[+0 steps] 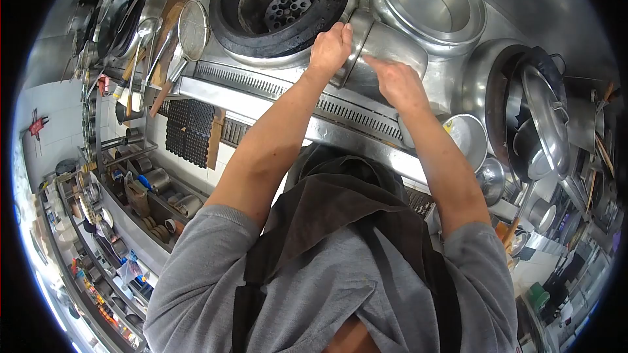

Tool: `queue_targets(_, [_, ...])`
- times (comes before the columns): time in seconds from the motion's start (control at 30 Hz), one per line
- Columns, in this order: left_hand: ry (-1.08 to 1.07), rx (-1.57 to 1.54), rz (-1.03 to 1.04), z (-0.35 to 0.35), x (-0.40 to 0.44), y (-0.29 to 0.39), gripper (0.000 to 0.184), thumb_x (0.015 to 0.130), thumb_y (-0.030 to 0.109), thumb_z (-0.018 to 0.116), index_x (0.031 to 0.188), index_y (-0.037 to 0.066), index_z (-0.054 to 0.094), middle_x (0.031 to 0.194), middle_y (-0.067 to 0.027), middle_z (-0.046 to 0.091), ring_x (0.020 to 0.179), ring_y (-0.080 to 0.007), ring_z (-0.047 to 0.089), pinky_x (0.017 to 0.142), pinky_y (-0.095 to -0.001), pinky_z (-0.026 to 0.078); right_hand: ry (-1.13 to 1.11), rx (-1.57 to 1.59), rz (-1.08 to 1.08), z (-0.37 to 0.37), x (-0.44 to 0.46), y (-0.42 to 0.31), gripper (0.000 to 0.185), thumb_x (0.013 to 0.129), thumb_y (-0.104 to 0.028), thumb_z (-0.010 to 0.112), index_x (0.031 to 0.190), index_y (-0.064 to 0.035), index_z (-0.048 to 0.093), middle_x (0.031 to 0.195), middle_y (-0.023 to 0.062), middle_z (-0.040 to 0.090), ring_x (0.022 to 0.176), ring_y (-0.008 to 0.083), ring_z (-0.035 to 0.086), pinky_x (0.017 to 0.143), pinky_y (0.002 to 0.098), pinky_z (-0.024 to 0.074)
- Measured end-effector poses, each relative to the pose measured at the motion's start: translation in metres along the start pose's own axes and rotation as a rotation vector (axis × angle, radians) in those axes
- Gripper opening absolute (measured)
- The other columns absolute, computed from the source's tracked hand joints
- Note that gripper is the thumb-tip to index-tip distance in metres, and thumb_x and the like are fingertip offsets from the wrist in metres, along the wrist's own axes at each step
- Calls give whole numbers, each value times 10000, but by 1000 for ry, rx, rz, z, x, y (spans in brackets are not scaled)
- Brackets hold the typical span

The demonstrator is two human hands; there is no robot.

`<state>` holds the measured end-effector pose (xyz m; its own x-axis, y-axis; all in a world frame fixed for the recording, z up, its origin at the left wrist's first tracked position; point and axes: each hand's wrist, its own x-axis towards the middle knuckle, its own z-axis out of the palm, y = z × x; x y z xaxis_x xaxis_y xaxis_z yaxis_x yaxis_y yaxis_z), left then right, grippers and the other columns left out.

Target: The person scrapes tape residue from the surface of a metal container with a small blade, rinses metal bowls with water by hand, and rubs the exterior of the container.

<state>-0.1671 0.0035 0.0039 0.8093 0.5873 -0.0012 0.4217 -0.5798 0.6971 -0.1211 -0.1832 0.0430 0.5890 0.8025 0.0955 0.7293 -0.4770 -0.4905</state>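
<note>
My left hand (pixel 331 47) is closed in a fist at the left end of a curved steel housing (pixel 387 49), beside the burner's rim. Anything inside the fist is hidden. My right hand (pixel 397 82) is over the front of the same housing, its index finger stretched toward the left hand and the other fingers partly bent. I see nothing held in it. To the left is a round wok burner (pixel 229 29) with a dark ring and a perforated plate at its bottom. Behind the right hand stands a round steel pot (pixel 474 19).
A slotted drain channel (pixel 288 95) runs along the stove's front. Strainers and ladles hang left, including a mesh strainer (pixel 193 29). At right are stacked woks and a steel lid (pixel 546 121); a metal bowl (pixel 468 137) sits beside my right forearm.
</note>
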Motion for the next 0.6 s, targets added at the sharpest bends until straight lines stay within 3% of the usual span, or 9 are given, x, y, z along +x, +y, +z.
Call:
queue_targets(0.4, [0,17,8,1,1,-2,398,1009,390,422,1008,51,631,903,-309,664,900,-523,622,838,-599,484,-113,-19,-35,5,-8,-3,356,880,-46,516,1168,-146,699,943,183,706,861,371,677,777,465,545])
queue_targets(0.47, [2,24,6,0,0,-2,398,1010,390,420,1011,52,631,900,-308,665,897,-525,622,837,-598,485,69,86,11,9,-1,8,351,902,-59,508,1184,-154,693,932,181,705,842,380,672,776,471,542])
queue_targets(0.6, [-9,5,3,2,1,-3,399,1011,391,416,1019,56,633,898,-302,668,896,-525,624,839,-598,489,14,-8,54,4,4,2,364,906,-51,513,1205,-168,683,923,167,709,847,383,672,791,472,543])
